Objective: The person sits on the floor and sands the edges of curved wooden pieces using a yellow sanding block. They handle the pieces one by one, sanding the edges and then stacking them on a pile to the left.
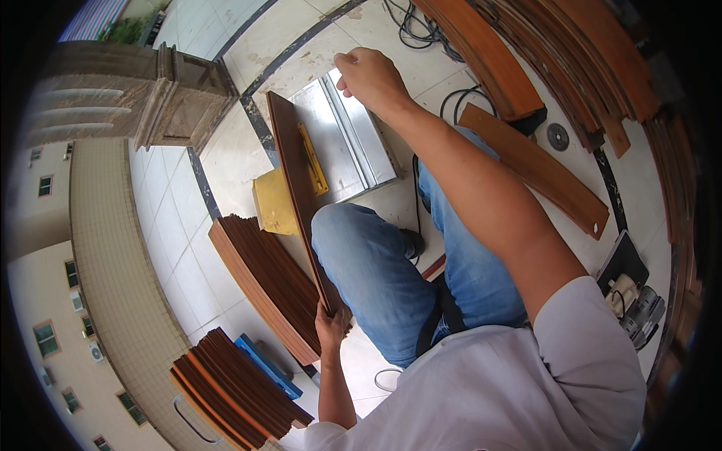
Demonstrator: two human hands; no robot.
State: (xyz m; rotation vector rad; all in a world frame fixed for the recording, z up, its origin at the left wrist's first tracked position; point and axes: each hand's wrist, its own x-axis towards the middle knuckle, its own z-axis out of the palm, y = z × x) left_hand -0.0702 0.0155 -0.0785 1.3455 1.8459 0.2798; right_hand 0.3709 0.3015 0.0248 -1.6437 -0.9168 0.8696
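Observation:
A long brown wooden plank (289, 173) stands on edge along the left side of a low metal saw table (304, 101). At its near end my left hand (329, 328) is closed round it, beside my left knee. My right arm stretches forward over the saw table. My right hand (372, 79) is closed, fingers curled, by the far end of a metal rail (344, 128) on the table; anything inside the fingers is hidden. A yellow strip (311, 159) lies on the table next to the plank, and a yellow panel (274, 203) shows left of it.
Stacked brown planks (263, 274) lie on my left, with another stack (233, 391) nearer and a blue tool (267, 366) between. On the right are a loose plank (534, 169), a black disc (557, 137), black cables (421, 34), more plank piles (594, 52) and a grey power tool (641, 316).

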